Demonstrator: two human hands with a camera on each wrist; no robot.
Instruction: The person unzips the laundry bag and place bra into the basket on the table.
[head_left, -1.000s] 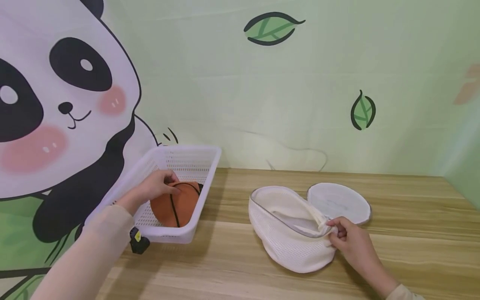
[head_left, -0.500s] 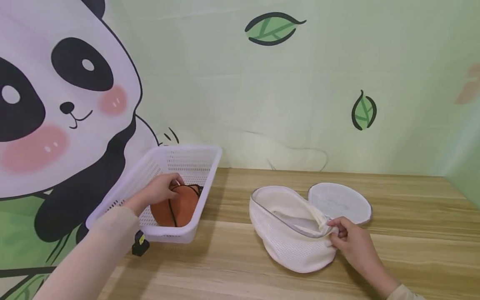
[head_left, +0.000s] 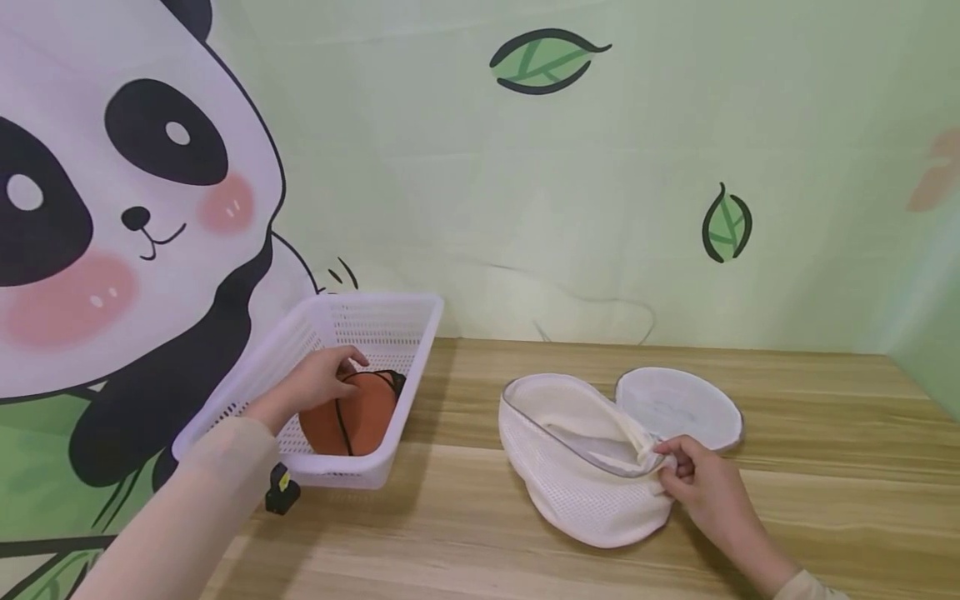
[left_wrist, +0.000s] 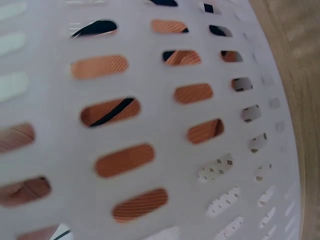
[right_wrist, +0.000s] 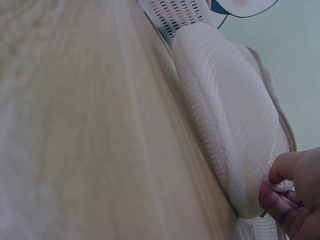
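An orange basketball-patterned cloth item (head_left: 371,417) with black seams lies in the white perforated basket (head_left: 375,473). My left hand (head_left: 318,379) reaches into the basket and holds the item's top edge between thumb and fingers. In the left wrist view, ribbed orange cloth (left_wrist: 125,160) shows through the slots of the basket wall (left_wrist: 165,160). My right hand (head_left: 705,487) pinches the rim of a cream mesh laundry bag (head_left: 592,500), whose zippered mouth gapes upward. The right wrist view shows the thumb and fingers gripping the end of the mesh bag (right_wrist: 225,105).
The bag's round flap (head_left: 678,408) lies folded back on the wooden table (head_left: 847,500), behind my right hand. Wall fabric printed with a panda (head_left: 150,250) and leaves stands behind the table. A small black device (head_left: 282,490) hangs beside the basket's near left corner.
My left hand has shifted slightly right and down in the basket, and the orange item's top edge sits lower and rounder. The right hand and mesh bag have stayed in place.
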